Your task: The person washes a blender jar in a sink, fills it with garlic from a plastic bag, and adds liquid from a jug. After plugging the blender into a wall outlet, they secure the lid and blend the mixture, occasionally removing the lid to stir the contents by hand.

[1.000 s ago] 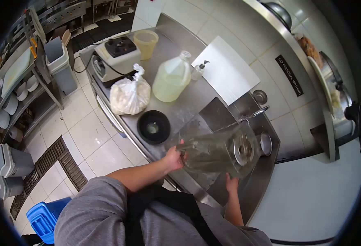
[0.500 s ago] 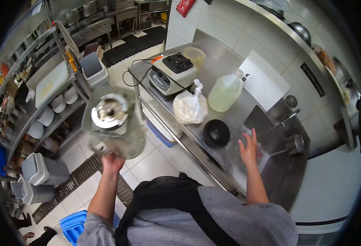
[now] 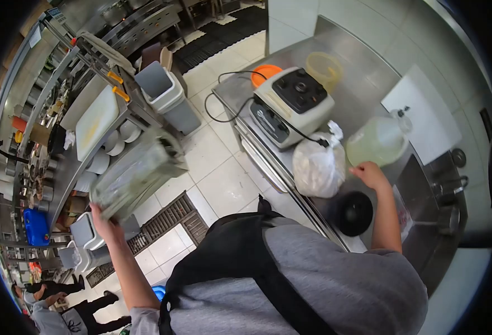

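My left hand is wrapped round a clear blender jar, held tilted out to the left above the floor. The jar is smeared by motion. My right hand is over the steel counter, its fingers curled together with nothing visible in them. Close to its fingertips are a tied plastic bag of pale contents and a large jug of pale green liquid. A round black lid-like piece lies just below the hand. Behind the bag sits the blender base with its cord.
An orange round item and a yellowish clear tub stand behind the blender base. A sink tap is at the right. Grey bins and a shelf rack with a cutting board line the left. Two people stand lower left.
My left hand has swung the blender jar further left and tipped it over. My right hand has moved from beside the sink toward the jug and bag, its fingers curling in. The view has turned left.
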The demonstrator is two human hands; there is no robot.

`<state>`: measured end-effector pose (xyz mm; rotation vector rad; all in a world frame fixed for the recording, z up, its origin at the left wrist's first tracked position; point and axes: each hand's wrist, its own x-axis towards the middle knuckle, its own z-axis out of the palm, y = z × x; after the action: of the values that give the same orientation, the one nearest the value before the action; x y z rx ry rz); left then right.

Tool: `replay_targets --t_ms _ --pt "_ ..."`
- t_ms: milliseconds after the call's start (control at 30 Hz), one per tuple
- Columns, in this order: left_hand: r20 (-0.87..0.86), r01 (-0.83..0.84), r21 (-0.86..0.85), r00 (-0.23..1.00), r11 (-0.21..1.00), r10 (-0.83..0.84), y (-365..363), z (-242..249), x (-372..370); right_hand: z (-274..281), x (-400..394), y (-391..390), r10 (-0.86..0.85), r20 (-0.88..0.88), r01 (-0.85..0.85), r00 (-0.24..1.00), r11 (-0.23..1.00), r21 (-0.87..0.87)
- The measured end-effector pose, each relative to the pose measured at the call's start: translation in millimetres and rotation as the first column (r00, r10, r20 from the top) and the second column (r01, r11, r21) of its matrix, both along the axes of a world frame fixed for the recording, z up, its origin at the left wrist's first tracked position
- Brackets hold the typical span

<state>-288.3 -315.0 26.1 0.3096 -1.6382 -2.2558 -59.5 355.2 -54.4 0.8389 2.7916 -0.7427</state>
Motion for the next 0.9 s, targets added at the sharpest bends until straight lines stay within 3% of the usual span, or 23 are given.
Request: replay_targets --t_ms 33,67,133,200,300,333,367,433,500,567,633,667,833,900 --pt "-0.058 -0.004 -0.175 0.998 0.985 -0.006 22.4 20.7 -22.6 -5.5 -16.3 12.4 0.093 0.221 -0.084 0.971 0.995 -0.049" --pt "-0.109 -0.015 -0.345 0.994 0.939 -0.024 42.7 37.8 -45.3 -19.4 -26.6 22.6 0.118 0.290 -0.070 0.950 0.983 -0.168" --pt "-0.125 -0.005 -0.703 0.985 0.711 -0.117 81.1 61.6 -85.6 -24.1 -41.7 14.8 0.087 0.305 -0.008 0.948 0.968 -0.251" --pt "-0.109 0.052 -0.755 0.973 0.654 -0.203 140.4 75.2 -115.9 -27.5 -50.5 4.7 0.042 0.331 0.067 0.943 0.948 -0.312" --pt "-0.300 -0.151 -0.907 0.887 0.394 -0.351 215.9 65.6 -160.2 -35.5 -54.5 -21.2 -0.046 0.285 0.111 0.957 0.971 -0.214" --pt "-0.359 -0.259 -0.924 0.842 0.282 -0.403 238.1 65.7 -171.6 -36.4 -52.7 -33.9 -0.101 0.147 0.123 0.984 0.981 -0.149" --pt "-0.356 -0.250 -0.925 0.836 0.288 -0.418 257.0 64.8 -184.5 -37.3 -54.9 -45.0 -0.150 0.003 0.149 0.989 0.985 -0.085" --pt "-0.381 -0.341 -0.921 0.679 0.190 -0.628 287.9 60.7 -210.1 -26.6 -61.7 -72.9 -0.282 -0.042 0.274 0.959 0.952 -0.138" --pt "-0.340 -0.321 -0.931 0.600 0.172 -0.724 314.3 56.9 -239.0 -30.4 -62.0 -91.8 -0.434 -0.085 0.414 0.897 0.891 -0.189" --pt "-0.298 -0.298 -0.941 0.494 0.163 -0.817 334.5 51.1 -265.3 -45.0 -58.5 -107.3 -0.458 -0.184 0.449 0.870 0.889 -0.088" --pt "-0.268 -0.311 -0.937 0.350 0.159 -0.898 355.7 43.6 -290.6 -39.4 -69.4 -118.3 -0.597 -0.116 0.595 0.793 0.802 -0.060" --pt "-0.319 -0.356 -0.908 0.251 0.220 -0.914 366.0 36.5 -304.4 -53.4 -66.4 -118.4 -0.634 -0.149 0.639 0.758 0.769 -0.024" --pt "-0.304 -0.249 -0.922 -0.011 0.297 -0.953 393.0 19.6 -331.1 -57.2 -71.2 -134.2 -0.753 -0.288 0.803 0.591 0.584 0.118" --pt "-0.208 -0.210 -0.953 -0.071 0.218 -0.976 397.9 18.2 -330.1 -50.7 -74.3 -140.3 -0.834 -0.302 0.878 0.463 0.477 0.028"
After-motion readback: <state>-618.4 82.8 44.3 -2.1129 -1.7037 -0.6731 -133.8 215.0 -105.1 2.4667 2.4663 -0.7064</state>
